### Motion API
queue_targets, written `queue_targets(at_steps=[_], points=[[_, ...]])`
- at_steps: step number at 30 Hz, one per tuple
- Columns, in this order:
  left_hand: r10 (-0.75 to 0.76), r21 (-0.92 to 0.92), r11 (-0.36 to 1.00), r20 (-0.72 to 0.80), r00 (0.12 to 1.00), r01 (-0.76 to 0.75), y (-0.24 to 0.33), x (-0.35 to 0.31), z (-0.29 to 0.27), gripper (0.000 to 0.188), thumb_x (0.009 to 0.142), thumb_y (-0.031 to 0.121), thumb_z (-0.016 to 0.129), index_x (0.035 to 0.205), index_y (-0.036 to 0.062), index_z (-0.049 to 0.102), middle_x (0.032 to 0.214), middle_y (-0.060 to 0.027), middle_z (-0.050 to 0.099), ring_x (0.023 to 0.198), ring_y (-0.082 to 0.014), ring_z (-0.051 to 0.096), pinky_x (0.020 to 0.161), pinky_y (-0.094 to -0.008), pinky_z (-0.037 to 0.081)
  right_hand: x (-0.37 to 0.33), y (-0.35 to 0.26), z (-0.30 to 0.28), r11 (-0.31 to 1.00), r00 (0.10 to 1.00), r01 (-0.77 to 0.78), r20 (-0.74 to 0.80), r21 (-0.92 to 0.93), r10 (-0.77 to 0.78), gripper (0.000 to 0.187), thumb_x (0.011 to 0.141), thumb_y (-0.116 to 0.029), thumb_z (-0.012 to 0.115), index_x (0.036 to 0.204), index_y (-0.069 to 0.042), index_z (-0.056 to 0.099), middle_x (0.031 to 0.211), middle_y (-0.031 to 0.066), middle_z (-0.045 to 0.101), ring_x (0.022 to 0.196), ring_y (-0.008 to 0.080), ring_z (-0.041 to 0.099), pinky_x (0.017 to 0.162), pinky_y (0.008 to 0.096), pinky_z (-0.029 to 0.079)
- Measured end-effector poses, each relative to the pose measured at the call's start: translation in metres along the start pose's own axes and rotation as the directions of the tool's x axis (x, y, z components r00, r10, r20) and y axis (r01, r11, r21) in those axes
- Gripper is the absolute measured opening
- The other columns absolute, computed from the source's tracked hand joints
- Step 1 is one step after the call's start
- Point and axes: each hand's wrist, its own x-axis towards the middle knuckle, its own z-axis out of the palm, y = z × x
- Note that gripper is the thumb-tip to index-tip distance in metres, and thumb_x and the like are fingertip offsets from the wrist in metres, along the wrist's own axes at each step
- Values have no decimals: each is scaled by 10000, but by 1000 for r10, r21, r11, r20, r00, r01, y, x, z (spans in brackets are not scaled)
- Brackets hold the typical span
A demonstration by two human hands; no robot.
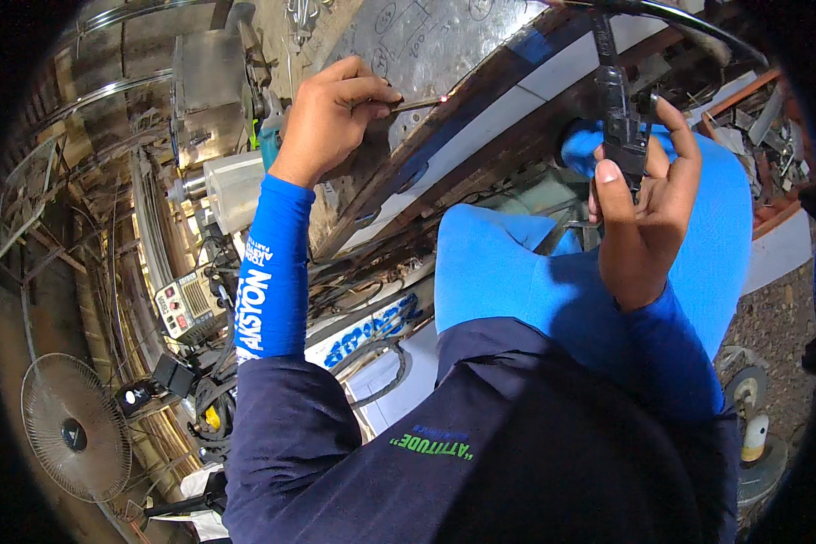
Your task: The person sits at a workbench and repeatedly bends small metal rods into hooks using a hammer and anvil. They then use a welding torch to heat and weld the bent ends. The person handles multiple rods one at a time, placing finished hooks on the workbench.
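Note:
My left hand (335,113) is closed in a pinch on a thin metal rod (417,106) at the edge of a grey metal sheet (426,54) with marker lines on it. A small orange glint shows near the rod's far end. Over my blue-clad knees, my right hand (648,204) is wrapped round a black, tape-wound handle (621,136) that looks like a welding electrode holder. Its upper part runs up toward the top edge of the view. The two hands are well apart.
To the left are a teal power tool (270,140), a whitish cylinder (233,189), a welding machine (188,306) and a fan (74,435). Cables (213,399) tangle beside my left arm. Metal scrap (775,136) lies at the right, with a disc-shaped tool (757,453) below.

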Motion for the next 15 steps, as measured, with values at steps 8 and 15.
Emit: queue_targets(at_steps=[8,15], points=[[24,-48,998,-159,987,-32,-1,-12,13,413,806,-26,815,1198,97,777,1077,-109,745,1014,-307,720,896,-388,562,0,7,-3,985,998,48,39,167,-55,666,1009,-4,643,1577,-7,294,1090,128,646,778,119,597,668,270,525],[-133,-192,980,-421,897,55,10,-48,11,402,789,57,865,1183,73,788,1062,-131,760,945,-289,736,856,-381,579,-6,11,-10,961,993,117,-9,250,-119,634,1030,-28,642,1574,-36,317,1145,161,645,734,138,590,608,303,522]])
